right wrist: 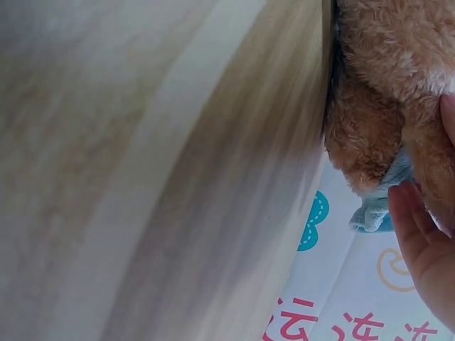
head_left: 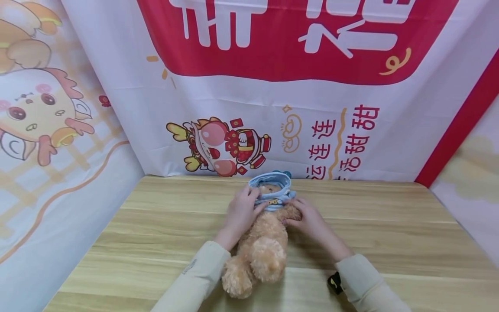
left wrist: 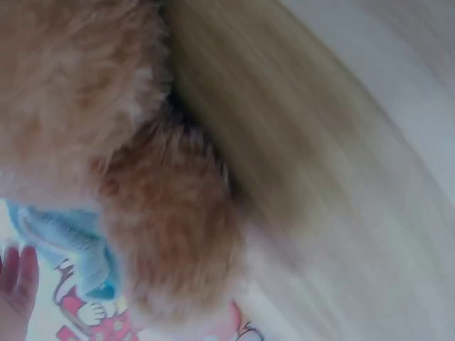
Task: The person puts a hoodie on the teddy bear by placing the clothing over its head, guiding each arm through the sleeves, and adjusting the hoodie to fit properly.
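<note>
A light-brown plush toy [head_left: 269, 234] lies on the table, its feet toward me. Around its head and neck sits a light-blue cloth garment [head_left: 273, 207], its open ring framing part of the face. My left hand [head_left: 242, 210] pinches the garment's left edge, thumb near the toy's neck. On the other side, my right hand [head_left: 309, 219] grips the toy's arm [head_left: 290, 213], fingertips at the blue cloth. The right wrist view shows those right-hand fingers [right wrist: 412, 231] beside the arm. In the left wrist view, brown fur [left wrist: 178, 220] covers much of the scene.
The wood-grain table [head_left: 390, 225] meets a white printed cloth backdrop [head_left: 249, 95] just past the toy's head. A small black item [head_left: 335, 283] with a yellow mark lies by my right sleeve. Another printed cloth [head_left: 58, 130] hangs on the left.
</note>
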